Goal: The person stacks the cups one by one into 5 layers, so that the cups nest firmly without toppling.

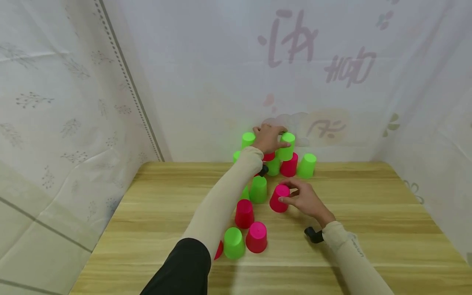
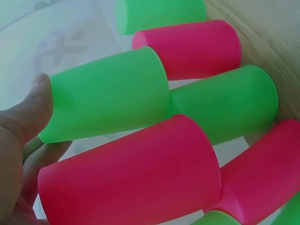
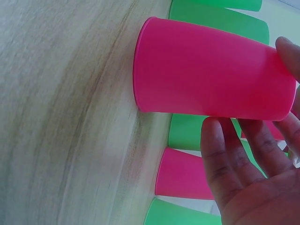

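While the left hand (image 1: 268, 138) is reaching to the far stack, I am seeing its fingers curling round a green cup (image 1: 286, 146) on the upper tier, probably steadying it. Nearer, the right hand (image 1: 305, 199) is pinching an upturned pink cup (image 1: 279, 198), rim down on the wooden table (image 1: 368, 229), between thumb and fingertips.

Left hand (image 1: 268, 139) is stretched far forward with fingers curled, while right hand (image 1: 304, 198) sits nearer, fingers loosely bent.
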`<state>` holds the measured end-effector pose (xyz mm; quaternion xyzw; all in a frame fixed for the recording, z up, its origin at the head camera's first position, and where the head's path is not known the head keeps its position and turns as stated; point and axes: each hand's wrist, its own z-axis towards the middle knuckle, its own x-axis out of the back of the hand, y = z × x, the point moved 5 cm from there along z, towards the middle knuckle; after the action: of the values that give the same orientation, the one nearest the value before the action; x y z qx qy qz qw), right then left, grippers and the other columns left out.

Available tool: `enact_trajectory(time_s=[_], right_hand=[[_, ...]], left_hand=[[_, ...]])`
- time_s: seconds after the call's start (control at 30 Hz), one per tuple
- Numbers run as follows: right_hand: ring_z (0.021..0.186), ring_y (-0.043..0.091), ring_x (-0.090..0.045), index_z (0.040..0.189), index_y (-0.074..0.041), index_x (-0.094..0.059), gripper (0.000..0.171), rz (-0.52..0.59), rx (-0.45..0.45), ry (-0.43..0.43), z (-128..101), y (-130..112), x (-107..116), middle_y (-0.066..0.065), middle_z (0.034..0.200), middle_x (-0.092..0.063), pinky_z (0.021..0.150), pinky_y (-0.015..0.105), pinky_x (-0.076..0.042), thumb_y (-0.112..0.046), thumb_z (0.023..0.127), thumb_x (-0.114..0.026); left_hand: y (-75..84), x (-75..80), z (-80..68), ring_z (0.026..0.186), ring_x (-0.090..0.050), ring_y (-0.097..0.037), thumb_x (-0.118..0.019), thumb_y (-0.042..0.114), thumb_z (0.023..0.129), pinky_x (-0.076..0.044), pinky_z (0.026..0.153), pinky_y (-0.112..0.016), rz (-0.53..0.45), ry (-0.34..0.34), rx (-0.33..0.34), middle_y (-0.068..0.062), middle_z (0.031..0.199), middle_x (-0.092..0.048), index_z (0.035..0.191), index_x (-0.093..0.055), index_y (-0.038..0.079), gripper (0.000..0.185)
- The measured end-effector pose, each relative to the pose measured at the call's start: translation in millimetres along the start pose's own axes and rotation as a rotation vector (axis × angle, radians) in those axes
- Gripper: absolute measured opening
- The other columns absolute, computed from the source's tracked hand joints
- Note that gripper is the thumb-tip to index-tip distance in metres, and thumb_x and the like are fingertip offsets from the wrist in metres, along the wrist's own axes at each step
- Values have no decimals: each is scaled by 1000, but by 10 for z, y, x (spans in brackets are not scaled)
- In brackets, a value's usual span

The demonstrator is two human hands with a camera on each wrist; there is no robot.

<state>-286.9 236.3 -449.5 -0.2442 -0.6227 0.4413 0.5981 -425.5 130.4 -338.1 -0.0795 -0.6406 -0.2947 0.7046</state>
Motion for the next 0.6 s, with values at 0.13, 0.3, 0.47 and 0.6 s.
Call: enact_trajectory(time_s=[0.13,0.3,0.47,0.6], right_hand=[[101,22,-57,114,-18,-58,44,-11,-6,3,7,6,-10,1,111,-62,81,34,-54,-30,76,-76],[101,22,-57,115,-17,-58,45,-25,8,-1,8,-14,-22,4,112,-62,80,34,-54,-31,76,-76],[101,21,-57,114,-17,-59,44,-41,24,12,14,-18,0,2,111,-62,80,32,-54,-31,75,-76],[100,21,-58,111,-20,-59,42,-41,33,16,24,-7,28,-1,110,-62,79,29,-54,-30,75,-77]], left_hand=[[-4,-1,-5,118,-45,-22,-61,58,79,-25,81,-40,29,17,-4,16,125,-59,131,-49,33,59],[-12,38,-36,119,-47,-19,-63,56,79,-25,83,-42,11,19,-28,14,129,-57,134,-47,31,62],[-40,152,-80,117,-52,-14,-64,50,81,-27,84,-42,-88,20,-74,9,134,-53,134,-47,28,59],[-106,273,-159,113,-56,-16,-62,45,85,-30,93,-45,-178,41,-107,6,134,-54,134,-47,25,55]])
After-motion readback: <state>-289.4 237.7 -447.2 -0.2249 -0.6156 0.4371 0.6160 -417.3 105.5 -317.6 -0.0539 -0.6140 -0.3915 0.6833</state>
